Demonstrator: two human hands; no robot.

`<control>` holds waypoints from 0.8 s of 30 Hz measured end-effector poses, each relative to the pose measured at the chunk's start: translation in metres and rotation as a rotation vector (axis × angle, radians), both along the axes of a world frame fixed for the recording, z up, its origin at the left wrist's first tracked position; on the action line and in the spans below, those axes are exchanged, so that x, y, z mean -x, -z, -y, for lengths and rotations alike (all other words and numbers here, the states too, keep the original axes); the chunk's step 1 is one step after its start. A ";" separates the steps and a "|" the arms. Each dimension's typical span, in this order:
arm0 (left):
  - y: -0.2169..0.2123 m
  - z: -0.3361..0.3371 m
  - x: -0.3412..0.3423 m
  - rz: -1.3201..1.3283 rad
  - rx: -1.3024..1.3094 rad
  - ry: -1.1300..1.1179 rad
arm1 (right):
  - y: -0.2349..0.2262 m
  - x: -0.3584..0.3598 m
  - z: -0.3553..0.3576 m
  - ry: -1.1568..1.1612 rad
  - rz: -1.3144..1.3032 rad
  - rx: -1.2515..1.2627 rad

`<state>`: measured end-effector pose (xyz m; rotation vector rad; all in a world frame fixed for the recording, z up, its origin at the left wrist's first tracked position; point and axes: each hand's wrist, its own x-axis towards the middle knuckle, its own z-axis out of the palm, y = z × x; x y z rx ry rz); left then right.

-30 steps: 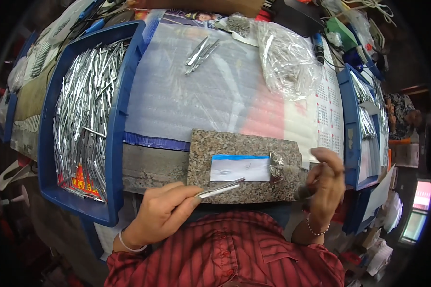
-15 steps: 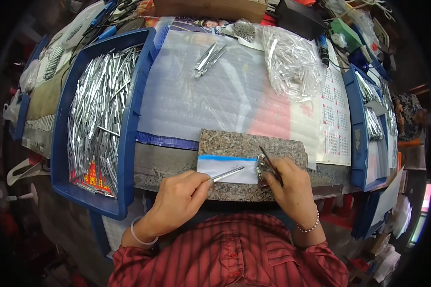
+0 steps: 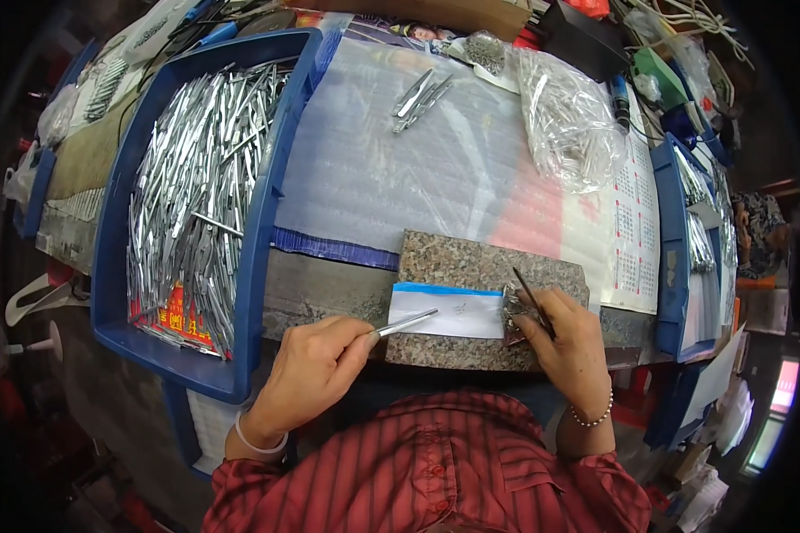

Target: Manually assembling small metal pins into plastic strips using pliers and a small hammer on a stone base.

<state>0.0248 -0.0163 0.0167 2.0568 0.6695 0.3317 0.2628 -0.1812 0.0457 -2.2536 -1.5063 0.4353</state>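
My left hand (image 3: 322,357) is closed around one end of a slim silver metal rod (image 3: 404,322). The rod's free tip lies over a white paper strip (image 3: 462,325) with a blue edge, on a speckled stone slab (image 3: 480,253). At the strip's right end, my right hand (image 3: 571,339) grips a thin dark stick-like tool (image 3: 528,291) between thumb and fingers, its upper end pointing away from me. Small shiny metal pieces (image 3: 512,306) sit beside my right thumb; their exact shape is too small to make out.
A deep blue tray (image 3: 259,231) full of silver metal rods stands at the left. Several similar rods (image 3: 422,102) lie on the plastic-covered table, near a clear bag (image 3: 569,124) of small parts. Another blue tray (image 3: 671,235) is at the right.
The whole view has shifted slightly. My left hand has drawn the rod leftward over the paper strip, away from the metal pieces. My right hand keeps its place by the slab's right end.
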 end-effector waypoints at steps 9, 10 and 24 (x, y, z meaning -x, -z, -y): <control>0.015 -0.014 0.004 -0.035 0.201 0.032 | -0.026 0.012 0.006 0.336 -0.015 -0.228; 0.015 -0.015 0.002 -0.020 0.222 0.048 | -0.032 0.014 0.015 0.337 -0.153 -0.431; 0.017 -0.018 0.002 -0.013 0.299 0.063 | -0.063 0.058 -0.063 -0.409 0.190 0.308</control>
